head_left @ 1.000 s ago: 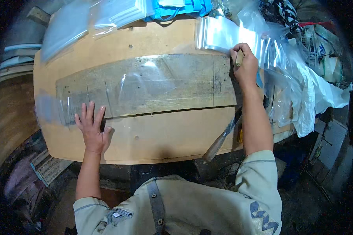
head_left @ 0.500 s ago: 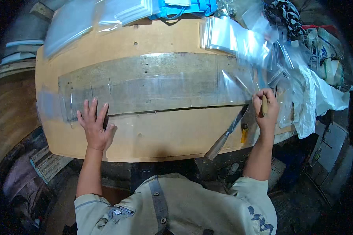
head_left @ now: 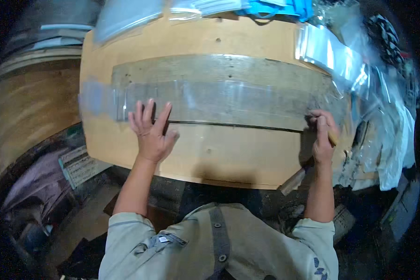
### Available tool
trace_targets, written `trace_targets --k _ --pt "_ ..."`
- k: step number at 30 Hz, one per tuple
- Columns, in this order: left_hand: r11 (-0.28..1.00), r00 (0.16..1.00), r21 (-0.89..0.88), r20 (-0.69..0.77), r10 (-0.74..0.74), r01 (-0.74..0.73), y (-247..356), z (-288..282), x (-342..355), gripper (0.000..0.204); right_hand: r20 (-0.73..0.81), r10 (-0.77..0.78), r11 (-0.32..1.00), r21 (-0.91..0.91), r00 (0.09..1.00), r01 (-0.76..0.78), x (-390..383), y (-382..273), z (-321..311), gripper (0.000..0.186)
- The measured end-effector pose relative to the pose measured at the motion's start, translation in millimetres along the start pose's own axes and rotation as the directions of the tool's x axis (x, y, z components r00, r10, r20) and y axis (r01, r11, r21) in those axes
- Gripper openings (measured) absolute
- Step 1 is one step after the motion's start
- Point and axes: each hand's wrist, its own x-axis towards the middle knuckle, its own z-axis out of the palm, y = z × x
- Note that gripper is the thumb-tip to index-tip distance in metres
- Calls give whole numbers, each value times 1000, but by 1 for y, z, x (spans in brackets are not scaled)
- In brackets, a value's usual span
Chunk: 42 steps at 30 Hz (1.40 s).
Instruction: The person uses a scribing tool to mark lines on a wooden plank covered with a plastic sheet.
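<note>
My left hand (head_left: 150,133) lies flat with fingers spread on a clear plastic sheet (head_left: 205,109), near the sheet's left end. The sheet stretches along the front part of a long, worn grey-brown board (head_left: 186,67). At the board's right end, my right hand (head_left: 324,133) is closed around a slim tool with a tan wooden handle (head_left: 332,138). The tool's tip is too blurred to make out. A larger wooden-handled knife (head_left: 292,182) lies at the table's front edge, its dark blade partly behind my right hand and forearm.
The pale wooden table (head_left: 210,158) bears everything. Along its back lie stacks of clear plastic sheets (head_left: 126,18) and a bright blue bag (head_left: 275,8). Shiny clear sheets (head_left: 329,49) and crumpled white plastic (head_left: 396,154) crowd the right side. A slatted board (head_left: 84,165) stands low at the left.
The whole view has shifted, so the table appears farther right. My right hand has moved left relative to the board, onto its right end. My left hand stays spread on the sheet.
</note>
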Motion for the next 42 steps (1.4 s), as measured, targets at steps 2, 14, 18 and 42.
trace_targets --k 2,14,18,42 --pt "999 999 23 -6 -33 33 1 0 -4 67 -64 61 992 110 996 -54 -1 11 6 28" --pt "981 986 101 -23 -166 167 -1 3 0 79 -48 14 941 340 999 3 9 19 20 29" --pt "969 968 28 50 -246 245 -3 3 2 81 -82 -99 984 141 992 110 14 13 25 27" --pt "978 975 31 80 -209 207 -4 1 5 79 -75 -37 982 182 996 50 20 28 19 27"
